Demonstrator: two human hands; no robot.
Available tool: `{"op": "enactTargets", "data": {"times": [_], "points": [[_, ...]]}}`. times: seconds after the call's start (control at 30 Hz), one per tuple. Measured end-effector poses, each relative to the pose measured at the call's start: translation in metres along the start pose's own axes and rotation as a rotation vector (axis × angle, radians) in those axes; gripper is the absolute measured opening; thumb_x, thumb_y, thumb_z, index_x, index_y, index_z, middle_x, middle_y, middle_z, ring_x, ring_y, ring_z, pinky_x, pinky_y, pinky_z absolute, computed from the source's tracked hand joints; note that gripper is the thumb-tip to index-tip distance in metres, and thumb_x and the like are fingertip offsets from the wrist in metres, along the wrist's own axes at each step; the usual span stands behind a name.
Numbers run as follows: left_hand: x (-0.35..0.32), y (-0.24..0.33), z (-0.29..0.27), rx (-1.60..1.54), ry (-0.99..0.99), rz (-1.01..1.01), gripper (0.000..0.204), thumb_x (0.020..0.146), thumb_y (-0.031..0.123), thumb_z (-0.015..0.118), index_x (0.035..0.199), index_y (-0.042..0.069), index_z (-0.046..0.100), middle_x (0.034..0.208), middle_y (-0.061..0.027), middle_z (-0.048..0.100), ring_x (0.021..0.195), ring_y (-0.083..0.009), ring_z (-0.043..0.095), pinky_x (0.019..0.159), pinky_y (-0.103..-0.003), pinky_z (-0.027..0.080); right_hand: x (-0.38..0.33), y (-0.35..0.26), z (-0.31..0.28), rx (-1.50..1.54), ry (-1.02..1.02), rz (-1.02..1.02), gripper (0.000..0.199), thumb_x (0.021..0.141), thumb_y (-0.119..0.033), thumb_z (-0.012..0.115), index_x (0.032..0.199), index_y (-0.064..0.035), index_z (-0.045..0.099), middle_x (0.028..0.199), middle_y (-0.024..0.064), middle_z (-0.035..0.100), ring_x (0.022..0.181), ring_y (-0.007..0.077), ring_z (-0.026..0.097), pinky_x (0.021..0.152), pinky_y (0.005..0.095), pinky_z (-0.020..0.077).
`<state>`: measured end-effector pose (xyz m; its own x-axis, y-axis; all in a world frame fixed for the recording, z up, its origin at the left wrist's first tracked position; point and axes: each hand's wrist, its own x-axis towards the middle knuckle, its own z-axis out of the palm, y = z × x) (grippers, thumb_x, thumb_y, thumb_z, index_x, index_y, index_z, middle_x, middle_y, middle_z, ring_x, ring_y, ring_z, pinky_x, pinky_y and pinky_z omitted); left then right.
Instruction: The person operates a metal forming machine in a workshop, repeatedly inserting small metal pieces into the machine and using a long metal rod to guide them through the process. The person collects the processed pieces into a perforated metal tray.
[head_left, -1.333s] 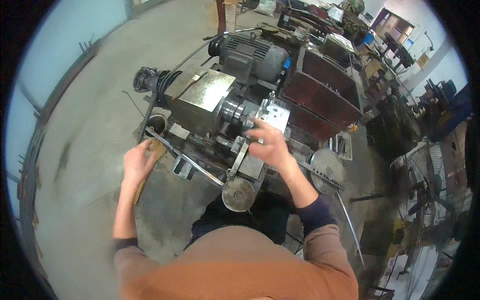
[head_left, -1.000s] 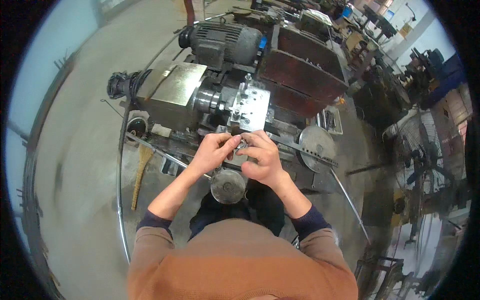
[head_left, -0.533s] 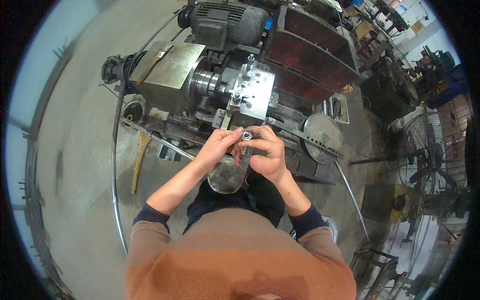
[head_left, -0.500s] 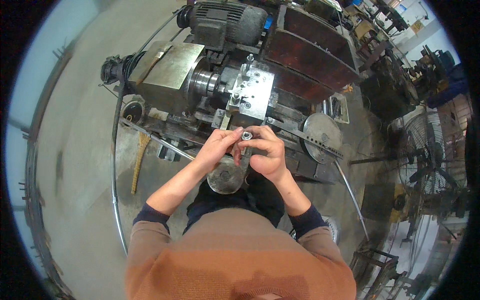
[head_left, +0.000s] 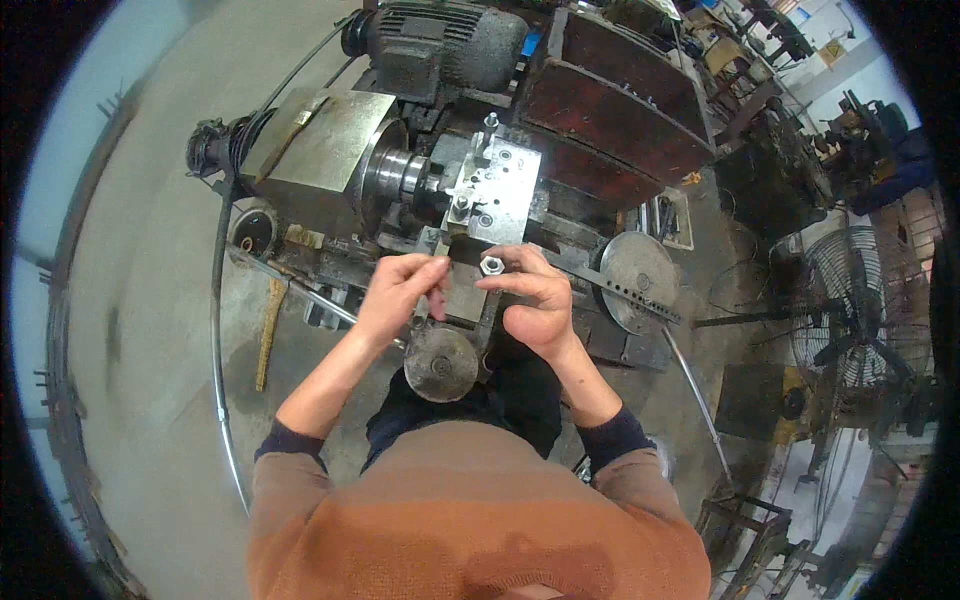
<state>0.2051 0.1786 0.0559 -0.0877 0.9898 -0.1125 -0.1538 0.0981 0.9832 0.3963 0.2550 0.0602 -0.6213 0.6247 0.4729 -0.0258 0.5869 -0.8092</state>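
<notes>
My right hand (head_left: 535, 298) pinches a shiny hex nut (head_left: 492, 266) between thumb and fingers, its hole facing up. To its left and apart from it, my left hand (head_left: 402, 290) has thumb and forefinger pressed together; whether anything is between them is hidden. Both hands are above the near side of a lathe-like machine, over its round grey handwheel (head_left: 441, 366). Just beyond them lies a bright metal block with holes (head_left: 507, 187), with upright studs and nuts along its left side. A chuck-like spindle (head_left: 402, 176) points at the block from the left.
A ribbed motor (head_left: 440, 50) and a dark red metal box (head_left: 610, 110) stand behind. At right are a large disc (head_left: 638, 280), a perforated bar (head_left: 640, 292) and a floor fan (head_left: 850, 300). Long metal rods (head_left: 219, 350) run down the left side; a brush (head_left: 268, 335) lies on the floor.
My left hand has moved away from the nut, to the left, and the two hands are now apart. The nut stays in my right hand. The view has shifted slightly.
</notes>
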Motion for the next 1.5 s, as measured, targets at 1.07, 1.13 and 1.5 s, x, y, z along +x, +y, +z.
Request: {"op": "enactTargets", "data": {"times": [1.07, 1.13, 1.5], "points": [[0.001, -0.077, -0.051, 1.043, 0.255, 0.037, 0.022, 0.078, 0.015, 0.056, 0.096, 0.004, 0.065, 0.084, -0.0171, 0.065, 0.081, -0.0328, 0.062, 0.073, -0.039, 0.048, 0.099, 0.091, -0.168, -0.804, 0.364, 0.204, 0.040, 0.057, -0.025, 0.065, 0.093, -0.0071, 0.067, 0.109, 0.0143, 0.060, 0.105, 0.0327, 0.052, 0.091, 0.0387, 0.0422], [0.004, -0.093, -0.063, 0.952, 0.233, 0.106, 0.024, 0.078, 0.011, 0.058, 0.098, -0.001, 0.063, 0.088, -0.0173, 0.066, 0.082, -0.0277, 0.065, 0.075, -0.035, 0.048, 0.024, 0.088, -0.140, -0.680, 0.402, 0.129, 0.038, 0.057, -0.023, 0.064, 0.091, -0.0076, 0.066, 0.109, 0.0142, 0.060, 0.101, 0.0334, 0.055, 0.087, 0.0406, 0.0442], [0.021, -0.108, -0.081, 0.737, -0.141, -0.141, 0.019, 0.081, -0.001, 0.053, 0.098, -0.007, 0.058, 0.089, -0.0118, 0.065, 0.081, -0.0132, 0.057, 0.074, -0.027, 0.044, -0.410, 0.057, -0.015, -0.768, 0.829, 0.918, 0.028, 0.059, -0.022, 0.065, 0.083, -0.0061, 0.067, 0.089, 0.0135, 0.063, 0.083, 0.0313, 0.061, 0.072, 0.0375, 0.0503]]}}
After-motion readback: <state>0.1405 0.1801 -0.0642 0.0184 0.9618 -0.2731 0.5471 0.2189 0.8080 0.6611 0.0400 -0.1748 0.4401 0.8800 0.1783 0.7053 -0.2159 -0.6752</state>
